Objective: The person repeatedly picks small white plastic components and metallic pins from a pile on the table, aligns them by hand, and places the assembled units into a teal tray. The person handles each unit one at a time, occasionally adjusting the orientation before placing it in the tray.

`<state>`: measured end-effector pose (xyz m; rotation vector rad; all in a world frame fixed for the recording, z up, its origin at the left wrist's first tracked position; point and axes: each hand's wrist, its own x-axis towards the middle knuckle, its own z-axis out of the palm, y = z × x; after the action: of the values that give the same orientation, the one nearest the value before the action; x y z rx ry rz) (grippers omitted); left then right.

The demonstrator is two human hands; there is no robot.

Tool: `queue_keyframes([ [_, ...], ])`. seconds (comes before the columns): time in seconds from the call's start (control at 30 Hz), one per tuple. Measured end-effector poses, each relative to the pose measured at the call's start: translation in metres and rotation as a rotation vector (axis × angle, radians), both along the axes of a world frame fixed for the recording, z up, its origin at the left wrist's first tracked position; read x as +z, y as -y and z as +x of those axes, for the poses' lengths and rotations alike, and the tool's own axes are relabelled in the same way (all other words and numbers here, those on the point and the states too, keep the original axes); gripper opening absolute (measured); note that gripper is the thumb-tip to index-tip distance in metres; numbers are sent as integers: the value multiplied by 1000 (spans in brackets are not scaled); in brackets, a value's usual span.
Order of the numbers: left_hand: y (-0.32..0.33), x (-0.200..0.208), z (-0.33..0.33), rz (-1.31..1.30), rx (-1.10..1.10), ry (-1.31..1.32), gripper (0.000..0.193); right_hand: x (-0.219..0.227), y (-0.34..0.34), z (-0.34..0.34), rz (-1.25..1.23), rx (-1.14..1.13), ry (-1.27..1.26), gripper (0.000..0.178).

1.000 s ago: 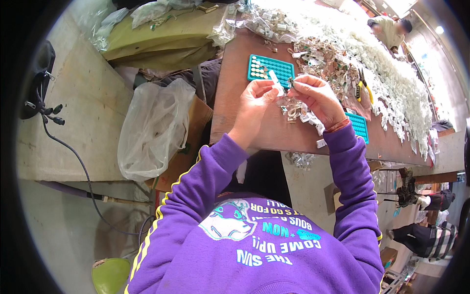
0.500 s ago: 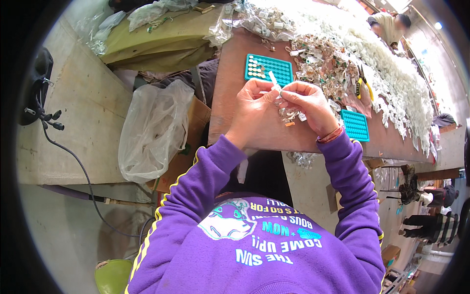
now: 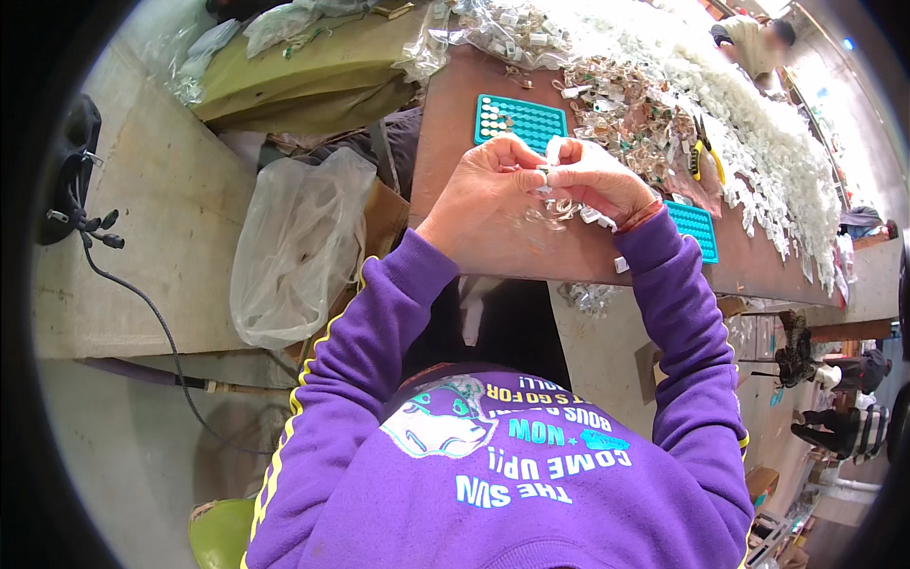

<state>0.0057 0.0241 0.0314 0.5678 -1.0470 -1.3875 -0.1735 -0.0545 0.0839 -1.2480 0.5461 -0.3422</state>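
My left hand (image 3: 485, 185) and my right hand (image 3: 605, 182) meet above the table's near part. Both are closed in a pinch on one small whitish part (image 3: 544, 176), mostly covered by the fingertips. Just below the fingers are thin pale looped pieces and white bits (image 3: 566, 211); whether they hang from the held part or lie on the table I cannot tell. Beyond my hands is a teal tray (image 3: 542, 121) with rows of small pockets, several at its left filled with pale round pieces. A second teal tray (image 3: 692, 230) lies beside my right wrist.
Small clear-and-copper parts (image 3: 616, 114) are heaped behind my right hand, before a large mound of white pieces (image 3: 749, 142). Yellow-handled pliers (image 3: 700, 159) lie by the heap. A clear plastic bag (image 3: 299, 251) stands left of the brown table (image 3: 445, 123). Another person (image 3: 755, 45) is at the far right.
The white strip that stood up from my fingers no longer shows. My right hand has shifted up and turned, its fingers closer to the left. A white piece now shows at the table edge.
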Motion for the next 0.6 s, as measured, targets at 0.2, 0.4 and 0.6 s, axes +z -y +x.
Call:
queue_keyframes([
  [0.2, 3, -7, -13, 29, 344, -86, 11, -11, -16, 5, 101, -204, 86, 20],
  [0.4, 6, -12, -20, 29, 485, -75, 10, -15, -28, 2, -207, -291, -8, 21],
  [0.6, 6, -14, -22, 48, 495, -101, 10, -11, -29, 1, -257, -261, -38, 19],
])
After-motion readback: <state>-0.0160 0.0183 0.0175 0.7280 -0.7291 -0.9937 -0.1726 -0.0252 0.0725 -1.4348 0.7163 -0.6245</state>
